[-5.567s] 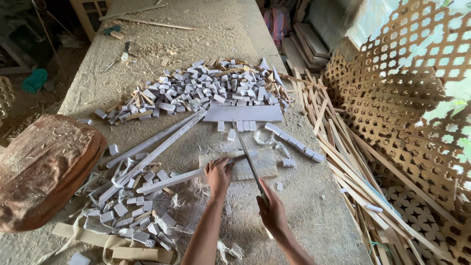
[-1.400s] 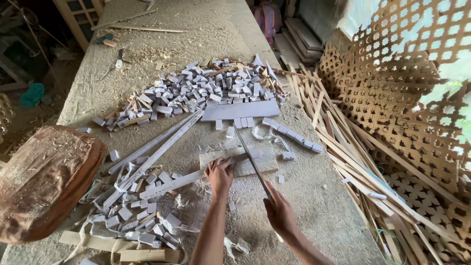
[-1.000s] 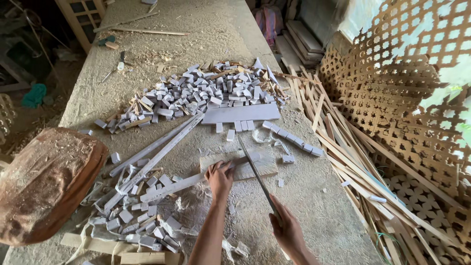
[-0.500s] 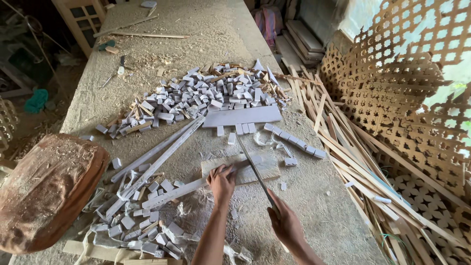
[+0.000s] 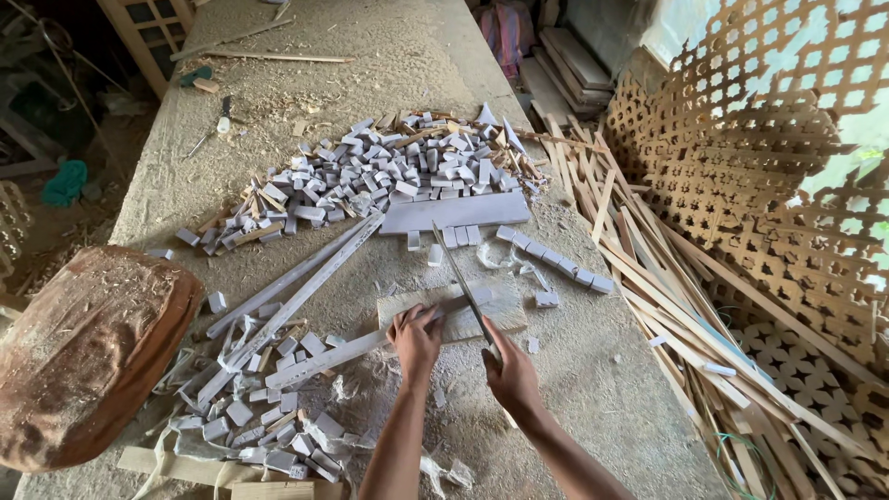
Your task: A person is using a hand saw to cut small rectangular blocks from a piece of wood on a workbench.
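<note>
My left hand [image 5: 414, 335] pins a wooden strip [image 5: 335, 355] on the chopping board [image 5: 505, 317]; my right hand [image 5: 510, 372] grips a long blade [image 5: 461, 278], seemingly touching the strip.

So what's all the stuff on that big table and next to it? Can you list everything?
Long blade: one, grey metal, held in the right hand, lying over the chopping board.
Chopping board: one, pale wood, under the blade.
Strip: one, whitish wood, pinned on the board by the left hand.
Longer strips: a few, whitish, lying slantwise left of the board.
Small cut blocks: too many to count, grey-white, heaped at the far middle; more near the front left.
Flat plank: one, pale, by the far heap.
Lattice panels: several, tan, leaning at right.
Thin slats: many, tan, piled right of the table.
Table: one, dusty.
Left hand: on the strip.
Right hand: gripping the blade.
</note>
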